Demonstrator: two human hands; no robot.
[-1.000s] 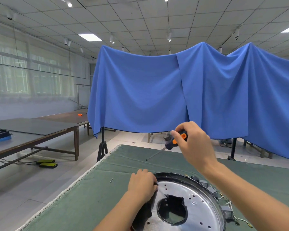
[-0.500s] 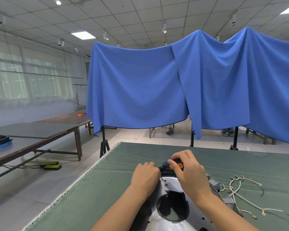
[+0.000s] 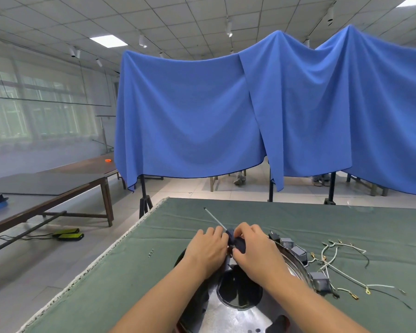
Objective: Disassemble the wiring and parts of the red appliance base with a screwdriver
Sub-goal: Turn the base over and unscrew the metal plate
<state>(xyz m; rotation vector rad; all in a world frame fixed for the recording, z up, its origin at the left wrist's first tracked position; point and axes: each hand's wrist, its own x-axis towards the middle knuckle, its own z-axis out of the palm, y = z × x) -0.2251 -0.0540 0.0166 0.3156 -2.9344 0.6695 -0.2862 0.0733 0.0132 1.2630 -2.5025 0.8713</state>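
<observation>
The appliance base lies at the bottom centre, a shiny metal disc with a dark rim and a dark central hole. Grey blocks sit along its right rim. My right hand grips the dark handle of the screwdriver at the base's far rim. The thin shaft points away and to the left, and its tip hangs over the cloth. My left hand lies beside the handle with its fingers curled over the base's far rim. Loose white wires with metal terminals lie to the right of the base.
The table wears a green cloth whose fringed left edge runs diagonally. A few tiny screws lie on the cloth left of the base. Blue curtains hang on stands behind the table. Long tables stand at the left.
My right hand came down from above the table with the screwdriver to the base's far rim, beside my left hand. The view shifted, and the loose wires came into sight.
</observation>
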